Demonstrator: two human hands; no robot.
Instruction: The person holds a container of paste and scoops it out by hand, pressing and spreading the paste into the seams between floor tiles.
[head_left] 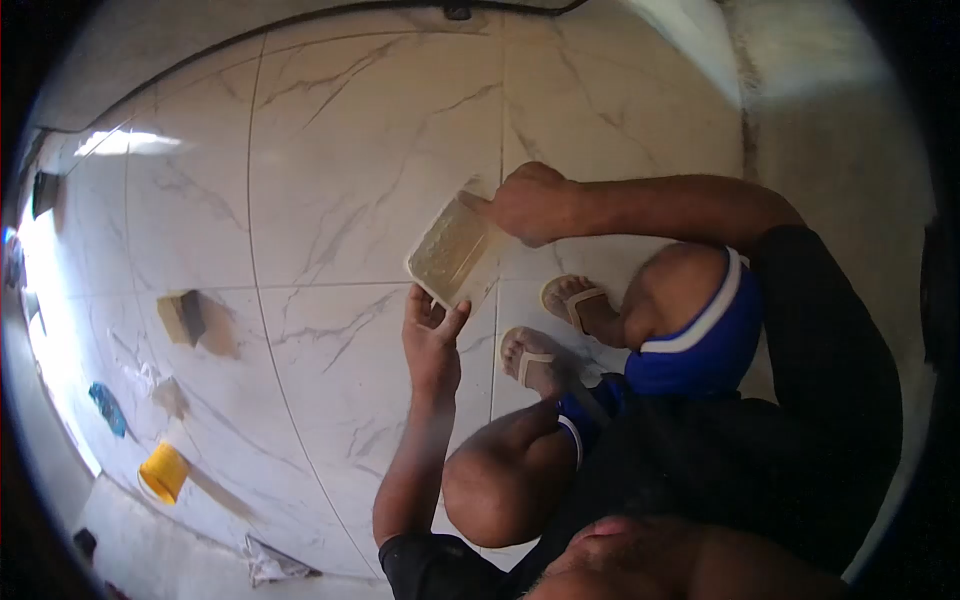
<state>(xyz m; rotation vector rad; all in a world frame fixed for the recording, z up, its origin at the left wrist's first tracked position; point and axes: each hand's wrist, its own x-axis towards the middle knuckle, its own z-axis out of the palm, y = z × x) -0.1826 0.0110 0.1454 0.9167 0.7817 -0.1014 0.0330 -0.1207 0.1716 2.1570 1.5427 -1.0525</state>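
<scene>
A pale rectangular tub (pixel 452 245) is held tilted above the marble-patterned tiled floor, with a wet-looking, beige-grey layer inside. My left hand (pixel 434 335) grips its near end, thumb on one side and fingers on the other. At the far right side of the tub, my right hand (pixel 536 205) is closed in a fist, its fingers curled round something that reaches into the tub; what it is cannot be made out.
Tiled floor (pixel 350 190) spreads around my sandalled feet (pixel 575 300). To the left stand a box-like block (pixel 181 318), a yellow bucket (pixel 163 473), a blue crumpled item (pixel 107 408) and a dark object (pixel 45 193). A white crumpled sheet (pixel 275 563) lies at the lower left.
</scene>
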